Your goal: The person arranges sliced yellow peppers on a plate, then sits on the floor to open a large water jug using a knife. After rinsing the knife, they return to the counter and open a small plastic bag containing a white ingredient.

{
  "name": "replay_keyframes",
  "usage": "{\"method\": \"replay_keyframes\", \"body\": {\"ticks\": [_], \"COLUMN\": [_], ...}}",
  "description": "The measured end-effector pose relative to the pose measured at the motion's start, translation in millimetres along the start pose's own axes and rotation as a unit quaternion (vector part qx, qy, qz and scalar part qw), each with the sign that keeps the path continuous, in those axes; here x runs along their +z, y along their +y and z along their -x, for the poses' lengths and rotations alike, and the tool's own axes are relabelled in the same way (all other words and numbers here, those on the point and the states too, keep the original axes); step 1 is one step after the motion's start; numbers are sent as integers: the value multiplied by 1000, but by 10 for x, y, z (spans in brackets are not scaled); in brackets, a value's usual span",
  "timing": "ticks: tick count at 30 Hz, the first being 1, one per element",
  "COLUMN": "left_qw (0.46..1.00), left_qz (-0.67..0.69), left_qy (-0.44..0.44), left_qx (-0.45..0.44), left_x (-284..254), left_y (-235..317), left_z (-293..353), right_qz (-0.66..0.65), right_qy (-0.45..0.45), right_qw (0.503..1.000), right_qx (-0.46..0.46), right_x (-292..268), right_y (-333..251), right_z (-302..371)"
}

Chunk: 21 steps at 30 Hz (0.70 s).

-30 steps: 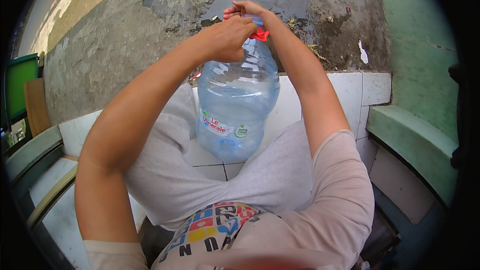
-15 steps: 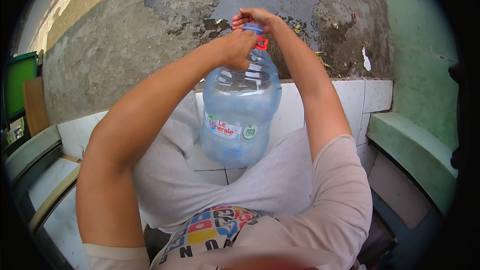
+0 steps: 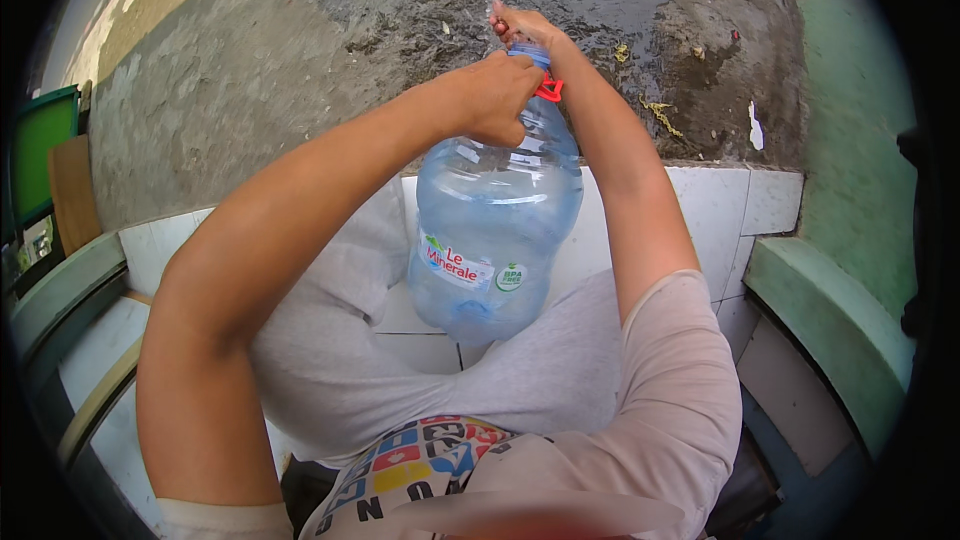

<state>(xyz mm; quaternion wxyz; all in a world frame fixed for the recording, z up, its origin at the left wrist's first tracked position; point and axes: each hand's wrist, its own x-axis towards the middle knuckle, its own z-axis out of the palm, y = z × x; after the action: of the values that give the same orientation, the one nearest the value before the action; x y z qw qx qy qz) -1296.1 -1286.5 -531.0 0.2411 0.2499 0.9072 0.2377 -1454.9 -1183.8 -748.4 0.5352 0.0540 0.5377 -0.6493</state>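
A large clear-blue plastic water bottle point(image 3: 495, 215) lies tilted between my legs, its neck pointing away from me. It has a blue collar and a red carrying handle point(image 3: 550, 89) at the neck. My left hand point(image 3: 490, 98) is closed around the neck, just beside the red handle. Just beyond the bottle's mouth is my right hand point(image 3: 524, 26), wet, with its fingers loosely curled and splashes of water about them. I see nothing solid in the right hand, though part of its palm is hidden. The inside of the mouth is hard to make out.
Beyond the white tiled ledge point(image 3: 706, 202) lies rough concrete ground point(image 3: 230, 110), dark and wet around the bottle's mouth. Scraps of litter point(image 3: 661, 118) lie on it. A green wall point(image 3: 855, 120) rises at the right, and a green panel point(image 3: 47, 153) stands at the left.
The bottle and both hands have shifted slightly right in the picture. My right hand's fingers have curled in more, splashes show around them, and the wet patch on the concrete has spread.
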Motion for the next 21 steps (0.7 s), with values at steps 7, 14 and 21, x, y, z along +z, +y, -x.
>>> {"method": "replay_keyframes", "body": {"ticks": [7, 14, 21], "left_qw": [999, 996, 984], "left_qz": [3, -12, -72], "left_qy": [41, 82, 153], "left_qx": [4, -22, -63], "left_x": [-111, -313, -512], "left_y": [145, 385, 807], "left_z": [85, 219, 557], "right_qz": [-88, -14, 307], "right_qy": [22, 57, 34], "right_qw": [991, 992, 934], "right_qx": [-102, -114, -181], "right_x": [143, 78, 288], "right_y": [-240, -514, -1580], "right_z": [317, 749, 1922]}}
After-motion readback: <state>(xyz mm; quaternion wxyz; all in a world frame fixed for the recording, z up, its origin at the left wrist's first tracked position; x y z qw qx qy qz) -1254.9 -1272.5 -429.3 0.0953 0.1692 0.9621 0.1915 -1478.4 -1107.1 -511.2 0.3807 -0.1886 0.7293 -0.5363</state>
